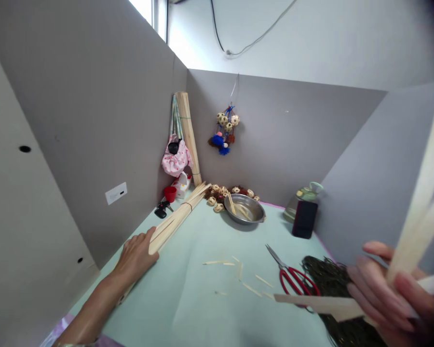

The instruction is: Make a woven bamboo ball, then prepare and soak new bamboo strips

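Left hand (139, 250), left of centre: fingers curled over the near end of a bundle of wood strips (177, 219), thumb on the near side, grip closed. Bundle lies on the table (188, 299), running up toward centre, thin tie near the far end.

Right hand (386, 289), lower right: fingers bent and closed on loose strips (415, 217) that rise to the right edge. Partly blurred, so exact finger contact can't be told. A flat tan piece (311, 301) sticks out left from the same hand; strip or blade, can't tell.

Risks, my read:
- Flat piece crosses the scissors (282, 265) handles. Low sweep left could catch them or drag them.
- Dark strands (329, 277) sit right under that hand; loose ends could snag.
- Near end of bundle has no visible tie. Pull one strip hard and others could fan out.
- Strip edges may splinter bare fingers if they slide.
- Scraps (252, 289), lower centre, could get swept about.
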The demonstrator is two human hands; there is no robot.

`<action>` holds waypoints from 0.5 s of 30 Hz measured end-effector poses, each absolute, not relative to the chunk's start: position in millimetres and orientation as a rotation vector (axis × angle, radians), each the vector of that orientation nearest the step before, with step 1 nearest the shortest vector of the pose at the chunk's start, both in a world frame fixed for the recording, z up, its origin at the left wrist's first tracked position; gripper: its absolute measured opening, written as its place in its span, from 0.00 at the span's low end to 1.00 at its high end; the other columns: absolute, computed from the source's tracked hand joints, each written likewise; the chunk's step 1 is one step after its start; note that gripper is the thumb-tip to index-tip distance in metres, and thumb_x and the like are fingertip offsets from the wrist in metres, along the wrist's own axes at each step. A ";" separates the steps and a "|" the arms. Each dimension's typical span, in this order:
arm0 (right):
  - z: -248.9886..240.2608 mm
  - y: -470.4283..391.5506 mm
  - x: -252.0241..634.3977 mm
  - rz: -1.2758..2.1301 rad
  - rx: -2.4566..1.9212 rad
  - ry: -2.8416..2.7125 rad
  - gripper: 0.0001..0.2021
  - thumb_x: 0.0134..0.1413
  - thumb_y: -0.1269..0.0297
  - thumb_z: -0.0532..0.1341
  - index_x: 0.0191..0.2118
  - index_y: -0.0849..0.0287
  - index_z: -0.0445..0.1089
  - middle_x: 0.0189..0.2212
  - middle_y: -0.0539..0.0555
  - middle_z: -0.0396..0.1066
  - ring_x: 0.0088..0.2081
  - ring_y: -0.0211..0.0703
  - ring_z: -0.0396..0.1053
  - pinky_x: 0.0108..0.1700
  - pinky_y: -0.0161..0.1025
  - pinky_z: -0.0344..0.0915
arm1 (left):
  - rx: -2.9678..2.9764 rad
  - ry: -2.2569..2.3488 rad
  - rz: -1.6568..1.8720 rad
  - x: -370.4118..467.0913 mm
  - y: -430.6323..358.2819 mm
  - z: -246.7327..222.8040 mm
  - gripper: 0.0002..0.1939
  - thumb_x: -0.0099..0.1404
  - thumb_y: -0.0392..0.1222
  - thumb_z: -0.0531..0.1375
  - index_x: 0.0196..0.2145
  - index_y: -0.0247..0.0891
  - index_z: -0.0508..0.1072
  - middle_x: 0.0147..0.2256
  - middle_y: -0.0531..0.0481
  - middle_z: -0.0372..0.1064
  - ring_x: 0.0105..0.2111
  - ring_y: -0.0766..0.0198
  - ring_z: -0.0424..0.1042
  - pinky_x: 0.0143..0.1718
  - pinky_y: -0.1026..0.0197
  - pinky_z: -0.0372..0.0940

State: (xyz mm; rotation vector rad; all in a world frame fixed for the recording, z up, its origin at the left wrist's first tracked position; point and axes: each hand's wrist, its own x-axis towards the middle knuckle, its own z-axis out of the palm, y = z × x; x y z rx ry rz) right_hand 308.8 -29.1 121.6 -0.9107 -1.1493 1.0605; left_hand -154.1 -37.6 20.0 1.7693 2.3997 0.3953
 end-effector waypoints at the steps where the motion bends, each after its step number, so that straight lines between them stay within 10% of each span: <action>1: 137.1 -25.6 293.7 1.122 -0.875 -1.131 0.15 0.54 0.49 0.64 0.44 0.48 0.76 0.12 0.46 0.48 0.12 0.28 0.43 0.19 0.41 0.31 | 1.760 2.395 0.399 -156.1 -36.9 22.1 0.35 0.61 0.37 0.52 0.66 0.34 0.56 0.50 0.38 0.71 0.51 0.46 0.69 0.49 0.52 0.61; 7: 168.5 -9.0 238.7 1.190 -0.805 -1.219 0.11 0.51 0.55 0.69 0.39 0.50 0.74 0.17 0.47 0.58 0.18 0.35 0.55 0.19 0.37 0.49 | 1.682 2.468 0.376 -173.8 -35.7 22.9 0.31 0.65 0.37 0.46 0.66 0.44 0.56 0.58 0.42 0.64 0.52 0.46 0.70 0.45 0.51 0.65; 15: 90.2 40.4 197.7 1.368 -1.029 -1.378 0.14 0.57 0.53 0.64 0.41 0.59 0.71 0.24 0.48 0.67 0.28 0.38 0.64 0.33 0.37 0.60 | 2.066 2.073 0.784 -122.0 -14.9 -2.6 0.28 0.69 0.50 0.51 0.64 0.42 0.58 0.67 0.44 0.55 0.68 0.53 0.52 0.67 0.49 0.49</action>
